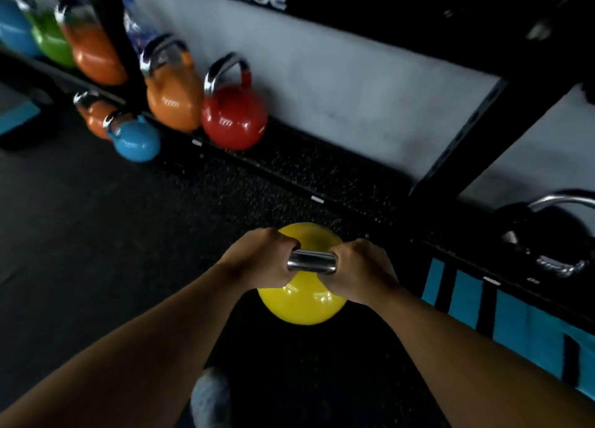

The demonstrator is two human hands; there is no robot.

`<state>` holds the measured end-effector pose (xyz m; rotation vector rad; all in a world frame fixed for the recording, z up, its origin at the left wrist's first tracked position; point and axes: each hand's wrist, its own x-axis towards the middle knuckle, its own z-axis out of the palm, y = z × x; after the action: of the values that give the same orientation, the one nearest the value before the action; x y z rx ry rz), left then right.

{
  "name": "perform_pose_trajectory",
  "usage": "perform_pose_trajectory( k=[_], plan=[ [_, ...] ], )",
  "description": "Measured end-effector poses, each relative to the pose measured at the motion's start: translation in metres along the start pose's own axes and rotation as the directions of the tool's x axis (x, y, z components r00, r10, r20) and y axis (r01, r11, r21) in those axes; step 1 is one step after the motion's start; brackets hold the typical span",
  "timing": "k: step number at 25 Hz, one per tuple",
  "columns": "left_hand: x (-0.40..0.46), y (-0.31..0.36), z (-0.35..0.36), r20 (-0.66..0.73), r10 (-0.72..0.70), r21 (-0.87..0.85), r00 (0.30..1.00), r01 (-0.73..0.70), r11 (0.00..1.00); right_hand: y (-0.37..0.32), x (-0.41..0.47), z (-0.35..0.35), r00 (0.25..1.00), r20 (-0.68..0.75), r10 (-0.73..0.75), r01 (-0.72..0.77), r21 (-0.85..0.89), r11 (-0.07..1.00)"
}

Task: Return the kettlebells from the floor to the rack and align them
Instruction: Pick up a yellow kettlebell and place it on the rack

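Both hands grip the steel handle (311, 261) of a yellow kettlebell (301, 302): the left hand (262, 260) is closed around its left end and the right hand (360, 268) around its right end, with a short bare part of the handle between them. The yellow kettlebell is low in the middle of the view, over the black floor (80, 234) and near the front edge of the low rack shelf (322, 170); whether it touches the floor I cannot tell. On that shelf, against the grey wall (354, 83), a red kettlebell (234, 118) stands just beside an orange kettlebell (174, 99). On the floor in front of the shelf there is a blue kettlebell (136, 139), touching a smaller orange one (93, 114) behind it. Farther left, beyond a black upright (112, 25), more kettlebells stand in a row, blurred. At the right, a black kettlebell (547, 231) sits on the shelf.
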<state>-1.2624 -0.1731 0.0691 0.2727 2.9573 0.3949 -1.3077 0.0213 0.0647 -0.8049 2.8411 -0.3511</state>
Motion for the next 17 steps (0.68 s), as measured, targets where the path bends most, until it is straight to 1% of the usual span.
perform_pose_trajectory(
  k=[4,8,12,15,17],
  plan=[
    [0.086,-0.016,-0.028,-0.032,0.101,0.054,0.994,-0.099,0.994,0.024,0.057,-0.033,0.99,-0.087,0.109,-0.114,-0.05,0.992],
    [0.164,-0.023,-0.055,-0.063,0.195,0.153,0.979,-0.184,0.971,0.051,0.115,-0.059,0.964,-0.145,0.222,-0.236,-0.088,0.968],
    [0.24,-0.025,-0.07,-0.078,0.262,0.235,0.962,-0.237,0.943,0.087,0.164,-0.066,0.918,-0.26,0.3,-0.325,-0.057,0.944],
    [0.286,-0.026,-0.058,-0.071,0.297,0.246,0.952,-0.272,0.93,0.113,0.19,-0.065,0.896,-0.272,0.352,-0.365,0.005,0.931],
    [0.306,-0.025,-0.051,-0.067,0.297,0.215,0.953,-0.277,0.937,0.124,0.201,-0.063,0.886,-0.277,0.37,-0.377,0.032,0.926]
  ],
)
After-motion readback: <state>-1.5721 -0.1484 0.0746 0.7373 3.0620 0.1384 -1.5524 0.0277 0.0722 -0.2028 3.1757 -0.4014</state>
